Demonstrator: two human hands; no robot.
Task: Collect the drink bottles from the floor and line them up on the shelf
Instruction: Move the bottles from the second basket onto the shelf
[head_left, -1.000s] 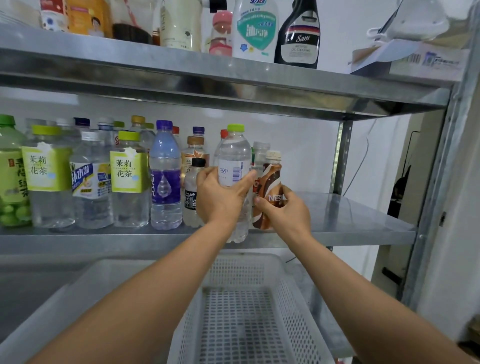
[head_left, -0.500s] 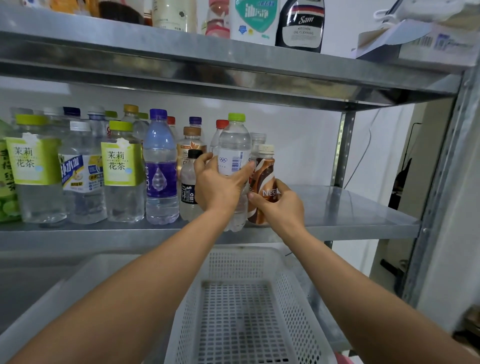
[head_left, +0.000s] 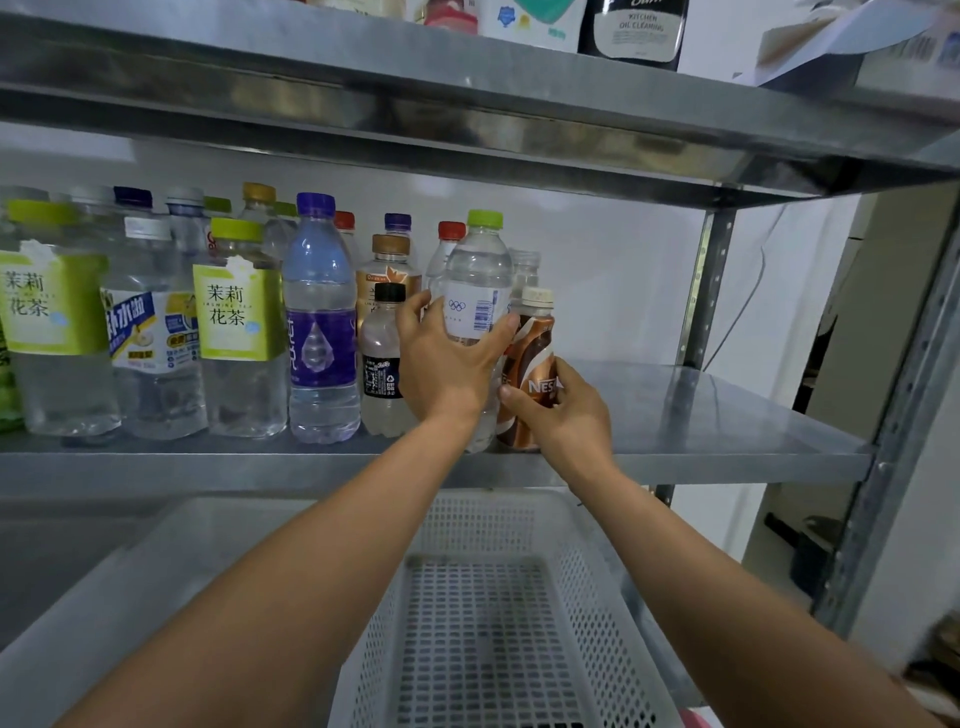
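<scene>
Steel shelf (head_left: 701, 410) looks slick, and with the left hand (head_left: 447, 364) wrapped round the green-capped water bottle (head_left: 479, 280) and the right hand (head_left: 566, 415) gripping the brown coffee bottle (head_left: 535, 348) near its front edge, 1 careless nudge could domino the crowded row (head_left: 319, 322) beside them.

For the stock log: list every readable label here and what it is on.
"茉莉花茶": green-label tea bottle and far-left tea bottle.
"NES", rest hidden: brown coffee bottle in the right hand.
"KITCHEN OIL CLEANING": black bottle, top shelf.
Olympic rings, barcode, no words: clear bottle in the left hand.
Other labels: too blurred to read.
</scene>
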